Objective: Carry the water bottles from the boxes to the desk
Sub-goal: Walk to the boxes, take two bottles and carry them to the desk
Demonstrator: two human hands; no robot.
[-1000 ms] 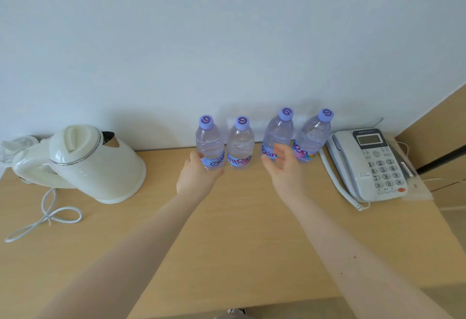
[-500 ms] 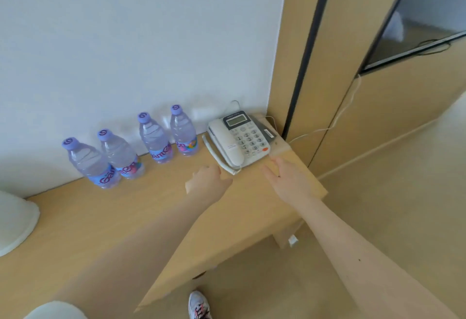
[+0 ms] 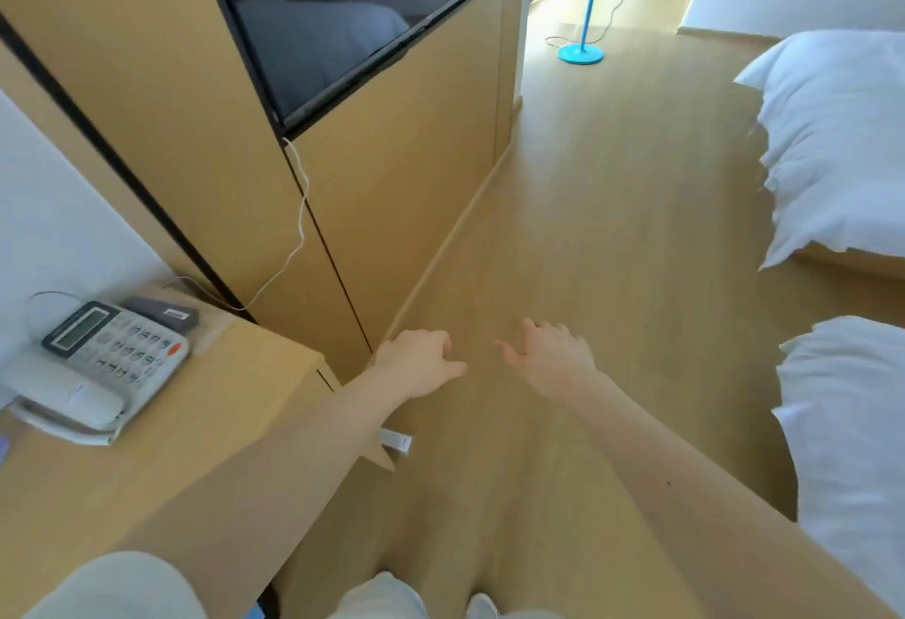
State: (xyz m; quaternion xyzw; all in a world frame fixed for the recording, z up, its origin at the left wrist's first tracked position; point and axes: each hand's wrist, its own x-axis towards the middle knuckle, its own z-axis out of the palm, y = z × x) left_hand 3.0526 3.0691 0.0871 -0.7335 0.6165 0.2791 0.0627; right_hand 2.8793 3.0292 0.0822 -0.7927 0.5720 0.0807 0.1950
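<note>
You've turned from the surface (image 3: 235, 422); the bottles along its back edge have left view, probably just beyond the phone (image 3: 98, 359). Left hand (image 3: 416, 363) and right hand (image 3: 548, 359) hold nothing, fingers (image 3: 436, 341) loosely spread: likely heading back to the boxes.

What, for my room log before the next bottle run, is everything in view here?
desk: one, light wood, lower left.
telephone: one, white-grey with orange button, on the desk.
television: one, black, in the wooden wall panel, top.
cable: one, white, hanging from under the television to the desk's back.
stand: one, blue, pole on round base, far floor by the doorway.
bedding: two white heaps, right edge.
floor: light wood, centre.
shoe: one, white, bottom edge.
left hand: one, empty, fingers relaxed, above the floor past the desk corner.
right hand: one, empty, fingers spread, beside it.
</note>
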